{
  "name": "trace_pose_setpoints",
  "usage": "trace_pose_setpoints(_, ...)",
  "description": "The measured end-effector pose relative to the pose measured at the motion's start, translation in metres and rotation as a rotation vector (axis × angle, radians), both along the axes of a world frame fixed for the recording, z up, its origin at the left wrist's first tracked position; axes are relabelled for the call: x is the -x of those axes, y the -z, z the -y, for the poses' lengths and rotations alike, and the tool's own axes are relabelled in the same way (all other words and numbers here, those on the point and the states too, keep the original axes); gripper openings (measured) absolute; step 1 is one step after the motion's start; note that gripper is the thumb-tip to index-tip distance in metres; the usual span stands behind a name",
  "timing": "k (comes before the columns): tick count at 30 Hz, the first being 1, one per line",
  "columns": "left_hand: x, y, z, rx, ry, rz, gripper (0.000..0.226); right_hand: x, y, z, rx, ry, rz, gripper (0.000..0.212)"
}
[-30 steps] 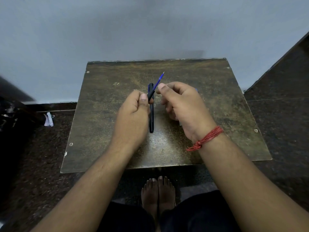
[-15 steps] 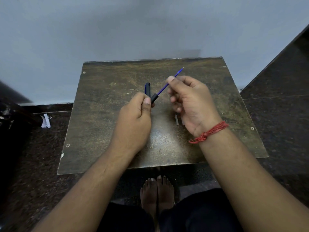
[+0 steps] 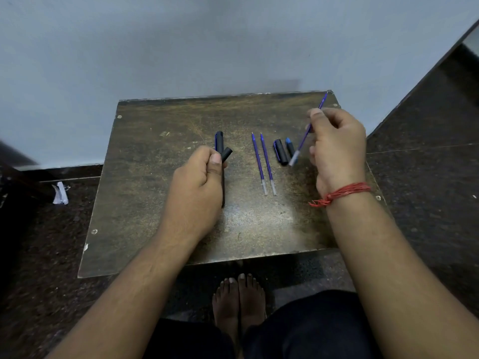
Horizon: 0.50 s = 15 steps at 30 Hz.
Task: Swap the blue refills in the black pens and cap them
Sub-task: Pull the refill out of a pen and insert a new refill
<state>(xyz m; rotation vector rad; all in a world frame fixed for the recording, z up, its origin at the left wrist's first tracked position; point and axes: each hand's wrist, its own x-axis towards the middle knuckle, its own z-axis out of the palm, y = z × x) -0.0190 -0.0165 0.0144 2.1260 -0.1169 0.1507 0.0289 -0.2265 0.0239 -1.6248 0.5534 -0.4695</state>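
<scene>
We log the left hand closed around a black pen barrel, its open end poking out past the thumb; a second black pen lies just behind it on the bench. The right hand pinches a blue refill between thumb and fingers, held tilted above the bench. Between the hands lie two more blue refills, side by side, and beside them a black cap and a blue-tipped piece.
</scene>
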Motion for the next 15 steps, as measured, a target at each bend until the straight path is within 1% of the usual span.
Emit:
trace_pose_setpoints(2,0.0,0.0,0.0,0.003,-0.005,-0.006,0.031,0.0,0.005,0.012,0.335,-0.004,-0.074,0.011)
trace_pose_setpoints(3,0.0,0.0,0.0,0.004,-0.006,-0.009,0.031,0.001,0.007,0.015,0.463,-0.025,-0.114,0.01)
trace_pose_setpoints(6,0.0,0.001,0.0,0.008,-0.012,-0.016,0.03,0.002,0.014,0.019,0.713,-0.101,-0.265,0.01)
trace_pose_setpoints(8,0.0,0.002,0.001,0.008,-0.012,-0.02,0.03,0.001,0.016,0.017,0.819,-0.13,-0.341,0.01)
trace_pose_setpoints(10,0.0,0.002,0.001,0.009,-0.012,-0.02,0.03,0.001,0.016,0.016,0.884,-0.147,-0.367,0.012)
trace_pose_setpoints(15,0.001,0.002,0.001,0.007,-0.015,-0.013,0.03,0.001,0.014,0.015,0.907,-0.152,-0.382,0.015)
